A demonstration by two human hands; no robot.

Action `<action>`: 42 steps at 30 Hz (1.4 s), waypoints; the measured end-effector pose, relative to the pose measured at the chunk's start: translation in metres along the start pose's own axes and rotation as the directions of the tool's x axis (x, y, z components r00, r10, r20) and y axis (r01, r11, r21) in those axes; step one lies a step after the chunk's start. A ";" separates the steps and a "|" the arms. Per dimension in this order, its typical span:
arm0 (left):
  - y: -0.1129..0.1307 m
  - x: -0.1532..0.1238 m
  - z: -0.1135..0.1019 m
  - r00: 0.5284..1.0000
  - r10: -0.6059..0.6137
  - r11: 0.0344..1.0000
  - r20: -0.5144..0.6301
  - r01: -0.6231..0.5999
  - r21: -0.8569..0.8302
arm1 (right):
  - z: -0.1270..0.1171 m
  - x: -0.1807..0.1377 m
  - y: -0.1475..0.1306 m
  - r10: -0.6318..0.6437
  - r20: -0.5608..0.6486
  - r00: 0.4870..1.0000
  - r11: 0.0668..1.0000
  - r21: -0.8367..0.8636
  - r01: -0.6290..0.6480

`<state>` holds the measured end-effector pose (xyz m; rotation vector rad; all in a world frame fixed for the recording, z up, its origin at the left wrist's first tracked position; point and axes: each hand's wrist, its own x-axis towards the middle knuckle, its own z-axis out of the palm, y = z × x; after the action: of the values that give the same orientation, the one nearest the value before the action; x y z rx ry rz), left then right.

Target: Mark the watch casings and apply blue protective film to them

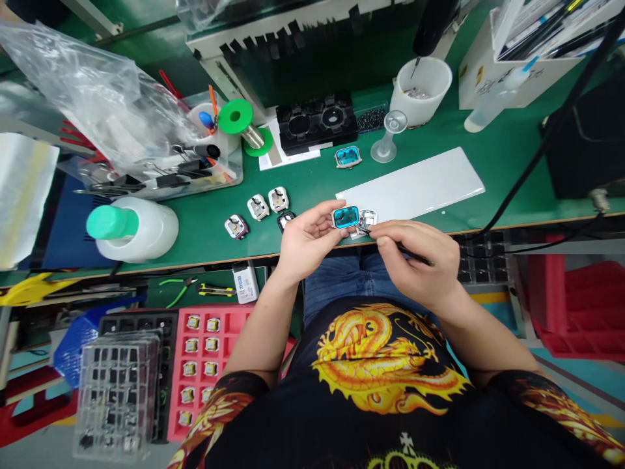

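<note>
My left hand (pixel 312 236) is closed on the edge of a smartwatch screen (pixel 346 217) with blue film on its face, held above the front edge of the bench. Right beside the screen is an opened watch housing (pixel 368 220) with silvery parts inside; whether the two are joined I cannot tell. My right hand (pixel 418 255) pinches dark tweezers (pixel 405 249), their tip at the gap between screen and housing. To the left lie several watch cases (pixel 258 206), one partly hidden behind my left hand. Another blue-faced watch (pixel 347 156) lies farther back.
A white strip (pixel 420 185) lies to the right. Behind stand a black fixture (pixel 317 122), a clear plastic stand (pixel 388 137), a white cup (pixel 422 91) and a solder spool (pixel 247 127). A white bottle (pixel 141 228) stands left. Below is a red tray (pixel 234 319) of small parts.
</note>
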<state>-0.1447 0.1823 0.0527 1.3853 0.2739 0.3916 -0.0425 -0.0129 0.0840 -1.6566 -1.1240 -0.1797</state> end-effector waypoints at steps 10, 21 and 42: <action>0.001 0.002 -0.003 1.000 -0.023 1.000 0.006 0.023 0.012 | 0.004 0.006 -0.006 0.118 0.018 0.993 0.987 0.110 -0.119; 0.001 0.001 -0.005 0.998 -0.057 0.998 0.030 0.058 -0.032 | 0.011 0.014 0.001 0.410 0.079 0.909 0.861 0.296 -0.414; 0.007 0.002 -0.008 0.992 -0.102 0.993 0.080 0.106 -0.052 | 0.021 0.024 0.023 0.439 0.158 0.885 0.725 0.519 -0.452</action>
<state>-0.1469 0.1908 0.0579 1.3223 0.2688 0.2567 -0.0208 0.0182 0.0748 -1.3530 -0.6647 0.4447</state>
